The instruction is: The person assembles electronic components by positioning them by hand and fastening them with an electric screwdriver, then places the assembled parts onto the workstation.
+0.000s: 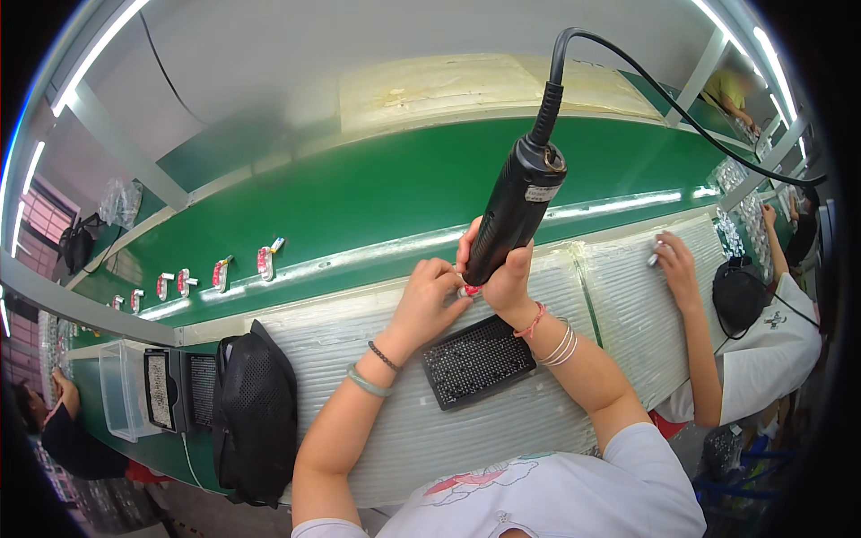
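Observation:
My right hand (504, 280) is wrapped round a black electric screwdriver (513, 211), its cord end tilted up and its tip pointing down. Close beside it, my left hand (429, 300) pinches a small red and white part (470, 290) under the screwdriver's tip. Fingers hide most of that part, and I cannot tell whether the tip touches it. Just below my hands a black tray (480, 360) full of tiny metal pieces, which look like screws, lies on the ribbed, plastic-covered worktop (359, 457).
Several red and white parts (265, 264) stand along the green belt (377, 193). A black bag (256, 412) lies left of my left arm, near a clear plastic bin (121, 390). The screwdriver's cord (664, 85) arcs to the right. A co-worker's hand (674, 269) holds a small piece at right.

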Tool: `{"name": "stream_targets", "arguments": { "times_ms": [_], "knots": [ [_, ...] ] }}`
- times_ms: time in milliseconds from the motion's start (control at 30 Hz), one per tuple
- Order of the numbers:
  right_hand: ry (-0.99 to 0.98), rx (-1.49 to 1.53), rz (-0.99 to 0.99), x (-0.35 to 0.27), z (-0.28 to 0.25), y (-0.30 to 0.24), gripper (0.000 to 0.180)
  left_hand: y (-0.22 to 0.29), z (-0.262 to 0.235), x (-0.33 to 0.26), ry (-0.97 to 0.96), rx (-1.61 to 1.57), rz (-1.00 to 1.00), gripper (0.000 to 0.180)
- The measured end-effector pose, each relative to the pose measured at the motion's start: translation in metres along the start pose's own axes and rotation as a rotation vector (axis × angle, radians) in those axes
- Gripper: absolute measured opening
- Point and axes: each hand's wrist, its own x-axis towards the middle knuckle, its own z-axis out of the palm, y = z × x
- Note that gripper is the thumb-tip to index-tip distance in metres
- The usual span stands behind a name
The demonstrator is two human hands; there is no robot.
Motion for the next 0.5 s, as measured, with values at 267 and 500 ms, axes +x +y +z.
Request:
{"name": "stream_targets", "arguments": {
  "times_ms": [267,500],
  "knots": [
    [0.022,-0.017,-0.015,0.0015,0.0007,0.0046,0.082,-0.0022,-0.0001,0.0010,0.000,0.008,0.011,0.020],
    [0.011,-0.034,-0.019,0.0012,0.0028,0.0026,0.081,-0.0027,0.0005,-0.0003,-0.002,0.009,0.001,0.019]
  ]
}}
